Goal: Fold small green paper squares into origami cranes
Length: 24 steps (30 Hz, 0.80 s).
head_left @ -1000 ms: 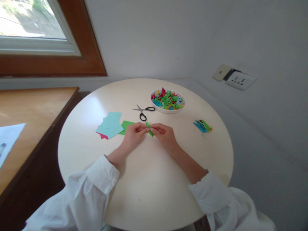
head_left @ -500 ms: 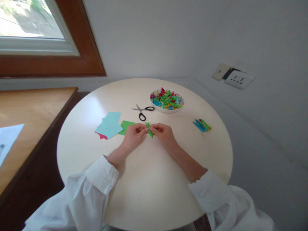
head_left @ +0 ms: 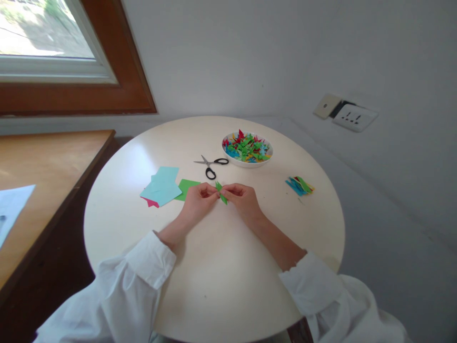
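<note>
Between my two hands is a small piece of folded green paper [head_left: 223,198], its pointed ends showing above and below the fingers. My left hand [head_left: 199,197] pinches its left side, and my right hand [head_left: 243,196] pinches it from the right; both are closed, fingertips almost meeting. Beside my left hand lies a green paper sheet [head_left: 186,188], partly covered by light blue sheets [head_left: 162,185] with a pink paper [head_left: 150,202] peeking out beneath. Black-handled scissors [head_left: 210,165] lie spread just beyond my hands.
A white bowl [head_left: 248,165] full of colourful folded paper shapes stands at the back of the round white table [head_left: 214,281]. Several paper strips [head_left: 300,186] lie in a pile at the right. A wooden table [head_left: 53,166] with a white sheet is at the left, walls behind and right.
Hardly anything differs. The green paper has turned very slightly between my fingertips, while both hands keep their place.
</note>
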Tool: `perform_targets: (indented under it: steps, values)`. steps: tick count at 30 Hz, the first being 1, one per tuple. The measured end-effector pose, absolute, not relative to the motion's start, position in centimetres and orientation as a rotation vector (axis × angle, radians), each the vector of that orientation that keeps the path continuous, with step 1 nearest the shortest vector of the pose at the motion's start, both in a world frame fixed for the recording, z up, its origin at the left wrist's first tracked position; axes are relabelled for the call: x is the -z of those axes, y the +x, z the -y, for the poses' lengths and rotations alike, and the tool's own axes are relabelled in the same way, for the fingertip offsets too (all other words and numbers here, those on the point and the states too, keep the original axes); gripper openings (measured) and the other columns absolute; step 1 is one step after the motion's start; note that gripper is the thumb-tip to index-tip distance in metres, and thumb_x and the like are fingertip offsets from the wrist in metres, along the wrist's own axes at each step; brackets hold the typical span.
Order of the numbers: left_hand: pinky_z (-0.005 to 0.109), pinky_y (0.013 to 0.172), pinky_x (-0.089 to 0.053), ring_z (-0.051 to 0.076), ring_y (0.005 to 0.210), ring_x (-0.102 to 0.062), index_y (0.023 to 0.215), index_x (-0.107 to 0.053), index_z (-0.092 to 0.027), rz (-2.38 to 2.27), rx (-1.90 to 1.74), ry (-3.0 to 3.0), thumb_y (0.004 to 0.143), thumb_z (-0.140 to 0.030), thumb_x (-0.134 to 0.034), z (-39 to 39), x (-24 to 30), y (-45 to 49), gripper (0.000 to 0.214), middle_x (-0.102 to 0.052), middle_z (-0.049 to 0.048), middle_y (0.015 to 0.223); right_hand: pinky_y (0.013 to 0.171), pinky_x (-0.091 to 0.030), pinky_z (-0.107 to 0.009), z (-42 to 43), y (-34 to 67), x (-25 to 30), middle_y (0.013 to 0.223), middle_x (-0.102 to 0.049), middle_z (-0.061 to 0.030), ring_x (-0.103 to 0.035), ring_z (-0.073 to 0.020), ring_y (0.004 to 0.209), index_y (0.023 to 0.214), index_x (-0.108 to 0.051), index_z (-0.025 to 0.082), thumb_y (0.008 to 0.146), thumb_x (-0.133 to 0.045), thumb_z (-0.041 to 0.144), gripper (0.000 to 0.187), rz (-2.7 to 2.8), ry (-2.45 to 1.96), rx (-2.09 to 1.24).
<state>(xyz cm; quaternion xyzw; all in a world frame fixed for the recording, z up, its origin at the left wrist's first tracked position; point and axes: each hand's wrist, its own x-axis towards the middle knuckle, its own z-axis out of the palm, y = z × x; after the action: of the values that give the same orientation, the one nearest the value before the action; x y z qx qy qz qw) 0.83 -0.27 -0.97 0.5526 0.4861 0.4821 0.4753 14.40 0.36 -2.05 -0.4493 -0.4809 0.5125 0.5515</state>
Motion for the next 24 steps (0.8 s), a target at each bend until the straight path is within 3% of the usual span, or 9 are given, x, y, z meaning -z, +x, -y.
perform_targets:
  steps: [8, 15, 20, 24]
  values:
    - [0.022, 0.049, -0.037, 0.012, 0.054, -0.057, 0.061, -0.054, -0.014, -1.193, -1.173, 1.338, 0.061, -0.027, -0.068, 0.35, 0.83, 0.82, 0.019, -0.061, 0.0014, 0.058, 0.057, -0.045, -0.027, -0.18, 14.33, 1.69, 0.058, -0.066, 0.0, -0.057, -0.012, 0.054, 0.058, -0.064, 0.016, 0.051, -0.075, 0.027, 0.016, 1.104, -1.095, -1.204]
    - [0.023, 0.053, -0.041, 0.014, 0.058, -0.06, 0.086, -0.054, -0.016, -1.084, -1.197, 1.215, 0.063, -0.032, -0.07, 0.29, 0.9, 0.78, 0.033, -0.064, 0.0006, 0.061, 0.054, -0.044, -0.026, -0.08, 14.34, 1.55, 0.055, -0.065, 0.0007, -0.055, -0.011, 0.051, 0.057, -0.064, 0.016, 0.053, -0.074, 0.028, 0.016, 1.158, -1.078, -1.205]
    - [0.02, 0.048, -0.035, 0.01, 0.052, -0.053, 0.067, -0.057, -0.013, -1.124, -1.172, 1.229, 0.063, -0.032, -0.068, 0.22, 0.96, 0.94, 0.023, -0.061, 0.0011, 0.058, 0.054, -0.044, -0.026, 0.08, 14.35, 1.34, 0.054, -0.064, 0.0012, -0.056, -0.0117, 0.052, 0.056, -0.063, 0.017, 0.053, -0.072, 0.026, 0.013, 1.192, -1.069, -1.205]
    - [0.021, 0.051, -0.037, 0.01, 0.054, -0.053, 0.065, -0.059, -0.013, -1.106, -1.191, 1.22, 0.064, -0.029, -0.066, 0.18, 0.94, 0.99, 0.018, -0.06, 0.0004, 0.058, 0.054, -0.045, -0.026, 0.07, 14.37, 1.31, 0.055, -0.062, 0.0019, -0.055, -0.0112, 0.052, 0.058, -0.061, 0.017, 0.054, -0.072, 0.025, 0.014, 1.201, -1.05, -1.208]
